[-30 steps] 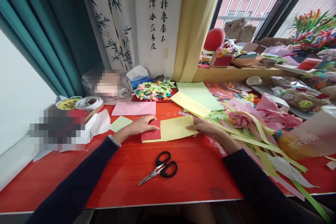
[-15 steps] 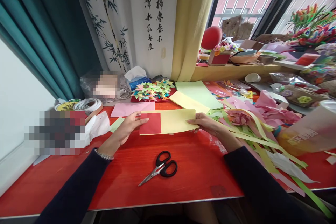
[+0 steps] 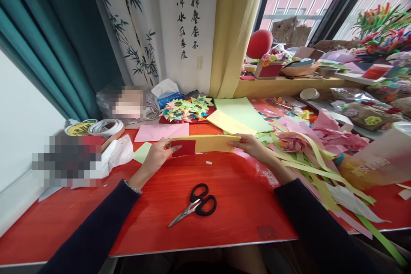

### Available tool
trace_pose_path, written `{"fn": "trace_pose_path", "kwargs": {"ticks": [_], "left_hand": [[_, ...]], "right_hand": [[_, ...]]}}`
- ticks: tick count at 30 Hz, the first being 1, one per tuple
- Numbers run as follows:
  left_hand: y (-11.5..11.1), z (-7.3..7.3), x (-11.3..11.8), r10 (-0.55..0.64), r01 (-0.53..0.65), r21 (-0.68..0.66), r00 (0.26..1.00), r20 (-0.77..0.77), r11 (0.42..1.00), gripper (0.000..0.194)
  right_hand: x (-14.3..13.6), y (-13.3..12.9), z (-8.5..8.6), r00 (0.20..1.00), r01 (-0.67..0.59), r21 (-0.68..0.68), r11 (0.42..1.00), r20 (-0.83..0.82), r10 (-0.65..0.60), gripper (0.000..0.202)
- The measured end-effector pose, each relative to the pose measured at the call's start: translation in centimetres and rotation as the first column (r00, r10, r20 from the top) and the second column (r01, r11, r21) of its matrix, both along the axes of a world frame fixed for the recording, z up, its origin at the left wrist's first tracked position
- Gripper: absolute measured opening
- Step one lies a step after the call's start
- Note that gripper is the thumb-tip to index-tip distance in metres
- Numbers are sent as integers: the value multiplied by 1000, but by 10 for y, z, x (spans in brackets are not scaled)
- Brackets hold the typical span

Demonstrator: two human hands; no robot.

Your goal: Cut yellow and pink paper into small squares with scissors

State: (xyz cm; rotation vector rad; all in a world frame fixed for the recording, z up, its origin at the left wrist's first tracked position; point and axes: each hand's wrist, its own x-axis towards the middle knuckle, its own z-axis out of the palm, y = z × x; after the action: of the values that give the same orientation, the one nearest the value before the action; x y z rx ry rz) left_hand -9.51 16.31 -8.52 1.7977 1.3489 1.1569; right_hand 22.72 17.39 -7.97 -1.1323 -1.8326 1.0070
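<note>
Between my two hands is a long yellow paper strip (image 3: 213, 144) with a red section (image 3: 186, 148) at its left end. My left hand (image 3: 157, 153) pinches the red end, thumb in front and fingers behind. At the other end my right hand (image 3: 248, 144) is closed on the yellow part. The paper is held above the table, its face tilted so that it looks narrow. Black-handled scissors (image 3: 194, 205) lie on the red table (image 3: 237, 205), nearer to me than the paper. Just below the strip rests a tiny white scrap (image 3: 209, 162).
Pink paper (image 3: 162, 132), green sheets (image 3: 242, 113) and a pile of folded paper pieces (image 3: 188, 109) lie behind my hands. Cut paper strips (image 3: 316, 171) and a paper cup (image 3: 382, 156) crowd the right side. White tissue (image 3: 117, 154) and a tape roll (image 3: 106, 127) are at left.
The paper strip has tipped, so its front face looks narrower and darker than before. Both hands keep their hold at its ends. The scissors have stayed in place.
</note>
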Motion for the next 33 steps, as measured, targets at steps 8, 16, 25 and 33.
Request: {"fn": "trace_pose_path", "kwargs": {"ticks": [8, 16, 25, 33], "left_hand": [[2, -2, 0, -3, 21, -156, 993, 115, 988, 50], [4, -3, -5, -11, 9, -100, 1000, -26, 995, 32], [-5, 14, 0, -68, 126, -297, 978, 199, 946, 28], [-10, 19, 5, -19, 196, -470, 935, 355, 861, 33]], "right_hand": [[-2, 4, -9, 999, 34, -69, 997, -39, -37, 39], [-4, 3, -8, 997, 34, -104, 994, -64, -41, 38], [-4, -7, 6, 958, -48, -294, 955, -283, -39, 32], [-2, -7, 10, 977, 10, -284, 959, -199, -70, 33]]}}
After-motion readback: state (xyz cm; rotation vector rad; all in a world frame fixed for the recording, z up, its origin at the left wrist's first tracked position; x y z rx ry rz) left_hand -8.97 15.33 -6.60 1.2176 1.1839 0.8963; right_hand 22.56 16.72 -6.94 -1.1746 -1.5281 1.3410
